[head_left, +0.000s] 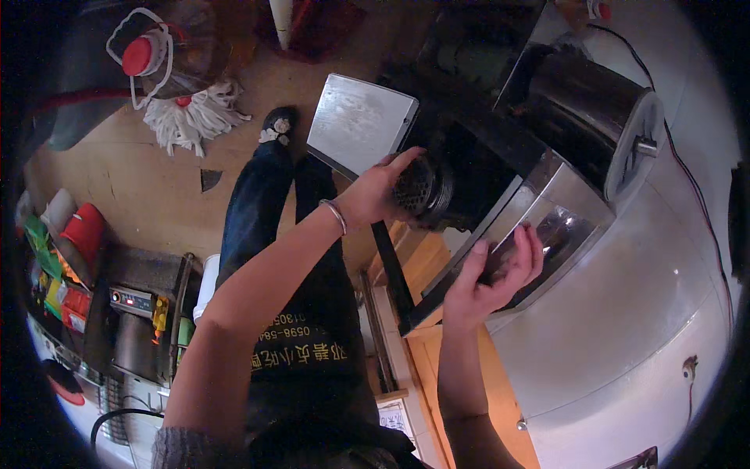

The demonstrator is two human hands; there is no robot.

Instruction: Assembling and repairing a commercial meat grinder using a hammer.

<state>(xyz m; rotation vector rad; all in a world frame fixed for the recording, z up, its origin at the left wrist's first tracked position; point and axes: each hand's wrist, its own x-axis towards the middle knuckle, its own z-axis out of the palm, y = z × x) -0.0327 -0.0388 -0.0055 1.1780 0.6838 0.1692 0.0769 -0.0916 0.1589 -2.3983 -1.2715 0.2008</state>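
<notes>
My left hand (376, 190), with a bracelet at the wrist, is closed around the near side of a dark round piece (416, 187) with holes in its end and ridges along its side. Its far end merges into the black frame, too dark to make out. Beside the hand, a flat silver metal panel (363, 121) juts out to the left. My right hand (496, 281) is palm up with bent fingers apart, in front of a shiny metal housing (539, 215). Nothing shows in its grasp; whether the fingertips touch the housing I cannot tell.
A large dark metal cylinder (586, 117) stands at the upper right on a pale counter (609, 344), where a black cord runs. To the far left are a white string mop (187, 121) and a red-capped jug (139, 56). Several coloured packages lie near a red container (82, 233).
</notes>
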